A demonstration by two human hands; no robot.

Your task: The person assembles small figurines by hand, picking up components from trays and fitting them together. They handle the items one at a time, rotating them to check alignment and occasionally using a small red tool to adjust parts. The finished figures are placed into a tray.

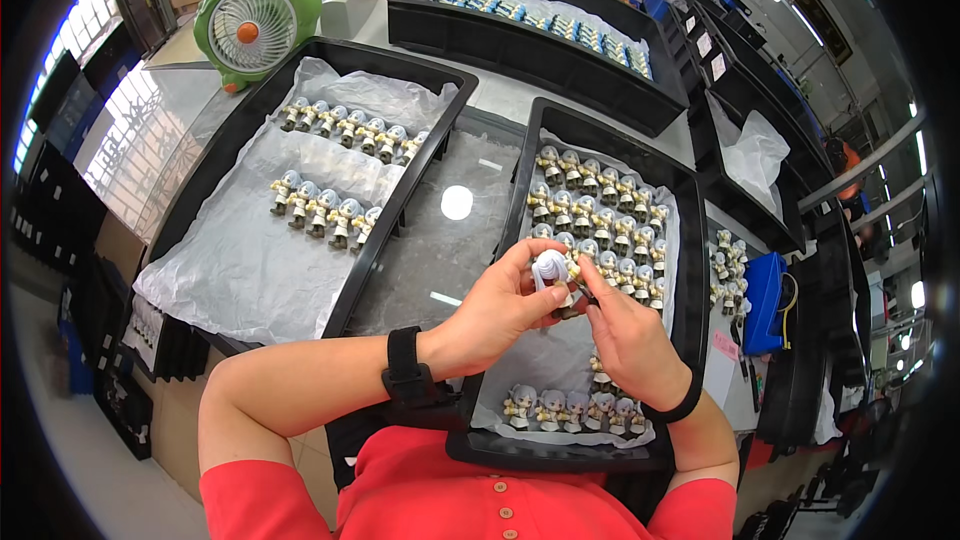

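Over the right-hand black tray, my left hand holds a small figurine with pale lavender hair between thumb and fingers. My right hand is closed against the figurine's right side. A small dark thing shows at its fingertips, too little of it to name. Beneath and beyond my hands, rows of similar figurines lie on white sheeting in that tray. Another row of figurines lies along its near end, partly behind my right wrist.
At the left, a black tray lined with white sheeting holds two rows of figurines. A far black tray holds blue-toned pieces. Behind stand a green fan and a tape dispenser. Loose figurines and a blue box sit rightward.
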